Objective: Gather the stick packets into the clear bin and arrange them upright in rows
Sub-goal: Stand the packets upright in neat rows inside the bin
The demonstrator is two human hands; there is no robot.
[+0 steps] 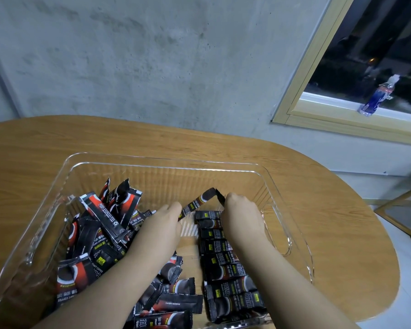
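Both hands (199,210) pinch one stick packet (199,202); stand it straight at the row's (226,262) twelve-o'clock end, tucked snug.

One clear bin (280,186) stands on one wooden table (57,143). Two hands are in it, one left hand (163,220) and one right hand (243,213), with one stick packet (201,203) between them. A row of about nine packets (226,262) lines the right side; the loose heap (100,236) holds perhaps twenty, too overlapped to count. One bottle (375,97) stands on the one window sill (330,100)
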